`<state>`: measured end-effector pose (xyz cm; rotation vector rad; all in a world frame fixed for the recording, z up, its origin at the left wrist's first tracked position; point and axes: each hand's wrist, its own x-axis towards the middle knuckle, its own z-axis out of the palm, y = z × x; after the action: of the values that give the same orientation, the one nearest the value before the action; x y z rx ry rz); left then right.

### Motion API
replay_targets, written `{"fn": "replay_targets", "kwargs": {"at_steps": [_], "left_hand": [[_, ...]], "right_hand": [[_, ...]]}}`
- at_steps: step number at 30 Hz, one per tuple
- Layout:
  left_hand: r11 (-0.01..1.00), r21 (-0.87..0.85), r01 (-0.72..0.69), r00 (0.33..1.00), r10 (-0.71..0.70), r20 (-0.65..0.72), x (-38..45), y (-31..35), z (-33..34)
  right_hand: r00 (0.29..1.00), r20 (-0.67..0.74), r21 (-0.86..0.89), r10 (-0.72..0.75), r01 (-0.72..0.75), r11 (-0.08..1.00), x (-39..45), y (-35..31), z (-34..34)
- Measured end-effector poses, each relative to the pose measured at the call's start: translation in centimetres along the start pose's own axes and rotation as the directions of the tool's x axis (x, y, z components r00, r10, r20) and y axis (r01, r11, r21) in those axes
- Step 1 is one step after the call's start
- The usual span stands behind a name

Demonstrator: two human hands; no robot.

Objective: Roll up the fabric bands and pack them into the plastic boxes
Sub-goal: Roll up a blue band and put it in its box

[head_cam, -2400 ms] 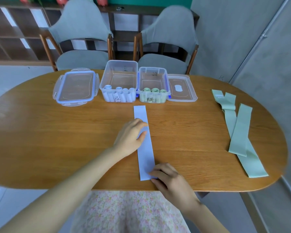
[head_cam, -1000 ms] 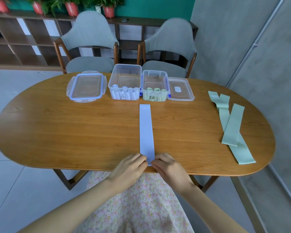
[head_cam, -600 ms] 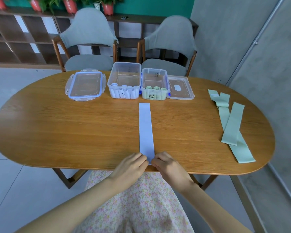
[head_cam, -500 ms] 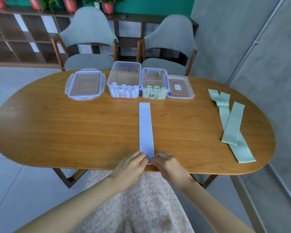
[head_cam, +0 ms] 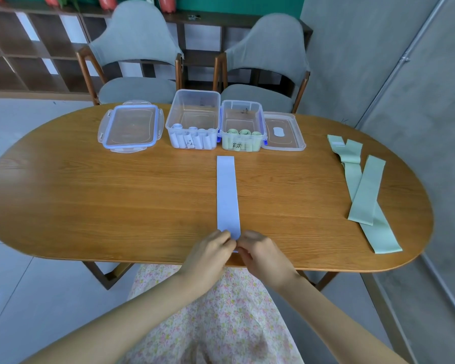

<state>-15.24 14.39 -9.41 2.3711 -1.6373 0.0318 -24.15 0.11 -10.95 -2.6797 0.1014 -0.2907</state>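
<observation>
Behind the lavender band (head_cam: 227,195) stand two lids, left (head_cam: 130,126) and right (head_cam: 283,131), flanking two boxes (head_cam: 193,119) (head_cam: 242,124) of rolls. Left hand (head_cam: 208,254) and right hand (head_cam: 263,256) pinch its near end. To its right lie two green bands (head_cam: 367,190).

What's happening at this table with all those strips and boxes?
A person is starting to roll up a pale blue band lying flat on the table. Both the left hand and right hand pinch its near end. Two open boxes at the far side already hold rolls: white ones in the left box, green ones in the right box. Green bands lie unrolled to the right.
</observation>
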Motion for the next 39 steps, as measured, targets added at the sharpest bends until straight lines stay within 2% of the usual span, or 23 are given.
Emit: {"fn": "replay_targets", "kwargs": {"at_steps": [3, 6, 11, 14, 19, 21, 28, 32, 34, 36, 39], "left_hand": [[0.988, 0.138, -0.073, 0.996, 0.066, 0.056, -0.7, 0.6, 0.1], [0.971, 0.198, -0.135, 0.991, 0.13, 0.039, -1.7, 0.5, 0.9], [0.982, 0.171, -0.075, 0.993, 0.09, -0.081, -1.3, 0.2, 1.2], [0.983, 0.166, -0.081, 0.992, 0.095, -0.078, -0.7, 0.3, 1.0], [0.997, -0.014, 0.077, 0.997, -0.078, -0.007, 0.0, -0.3, 0.8], [0.992, -0.045, 0.118, 0.992, -0.119, -0.029, 0.4, -0.3, 0.8], [0.998, -0.002, 0.067, 0.991, -0.067, -0.115, 0.3, 0.4, 1.4], [0.998, 0.029, -0.047, 0.988, 0.05, -0.144, -0.9, -0.3, 2.3], [0.994, 0.052, -0.099, 0.982, 0.106, -0.158, -1.4, -0.6, 2.5], [0.996, 0.021, -0.081, 0.983, 0.083, -0.163, -1.5, -0.7, 2.6], [0.996, -0.08, 0.028, 0.987, -0.04, -0.155, -0.9, -0.8, 2.6]], "right_hand": [[0.997, 0.032, -0.091, -0.064, 0.067, 0.994, -0.8, 0.4, 0.6], [0.991, 0.063, -0.135, -0.117, 0.125, 0.983, -1.1, 0.6, 0.7], [0.99, 0.067, -0.138, -0.123, 0.131, 0.982, -0.6, 0.5, 0.1], [0.99, 0.1, -0.114, -0.103, 0.114, 0.987, 0.0, 0.5, 0.3], [0.99, 0.11, -0.007, 0.093, -0.093, 0.996, 1.2, 0.5, -0.6], [0.99, 0.095, 0.001, 0.105, -0.105, 0.994, 1.7, 0.3, -0.7], [0.995, -0.076, -0.072, 0.069, -0.074, 0.995, 0.6, -0.8, 0.4], [0.995, -0.078, -0.095, 0.06, -0.067, 0.993, -0.3, -1.1, 0.1], [0.998, -0.069, -0.095, 0.013, -0.019, 0.995, -0.4, -0.7, 0.2], [0.999, -0.046, -0.061, 0.0, -0.003, 0.998, -0.7, -0.3, 0.4], [0.998, -0.038, 0.01, 0.049, -0.048, 0.999, -0.7, 0.4, 0.8]]}}
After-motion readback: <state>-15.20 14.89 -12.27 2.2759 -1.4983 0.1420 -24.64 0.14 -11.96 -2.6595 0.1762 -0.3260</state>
